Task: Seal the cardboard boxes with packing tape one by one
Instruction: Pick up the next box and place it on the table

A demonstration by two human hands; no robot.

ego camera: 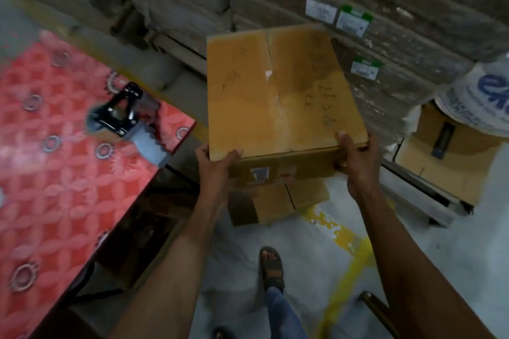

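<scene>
Brown rectangular cardboard box [278, 91] held level, long axis pointing away; left hand [216, 165] and right hand [358, 165] fingers clamped on near corners.

Left arm: you reach it forward and up, bare to the elbow.
Left hand [217, 165]: you clamp it on the near left corner of the box [278, 91], thumb lying over the top edge, fingers tucked beneath.
Right arm: you hold it stretched out, forearm bare.
Right hand [355, 162]: you grip the near right corner, thumb on top, palm against the side.
Foot [271, 265]: your sandalled foot is planted forward.
</scene>
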